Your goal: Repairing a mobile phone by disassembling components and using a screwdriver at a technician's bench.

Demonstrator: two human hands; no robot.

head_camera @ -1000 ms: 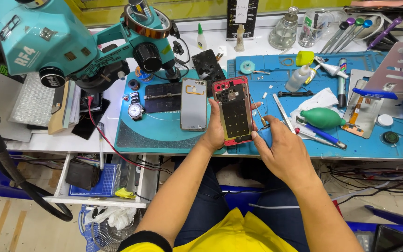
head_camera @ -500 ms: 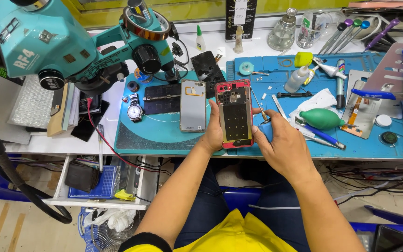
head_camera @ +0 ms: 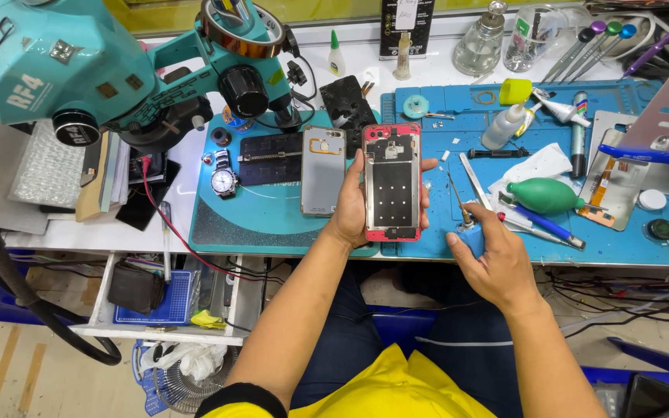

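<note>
My left hand grips an opened phone with a red frame, its dark inner plate facing up, held just above the blue work mat. My right hand is closed around a blue-handled screwdriver, whose thin shaft points away from me, a little right of the phone. A silver phone back cover lies on the teal mat just left of my left hand.
A teal microscope overhangs the left of the bench. A wristwatch, a green air blower, tweezers, bottles, screwdrivers and a metal holder crowd the mats. An open drawer sits below the bench edge.
My right hand has pulled back from the phone's right edge toward me and now holds the screwdriver lower. The phone stays in my left hand.
</note>
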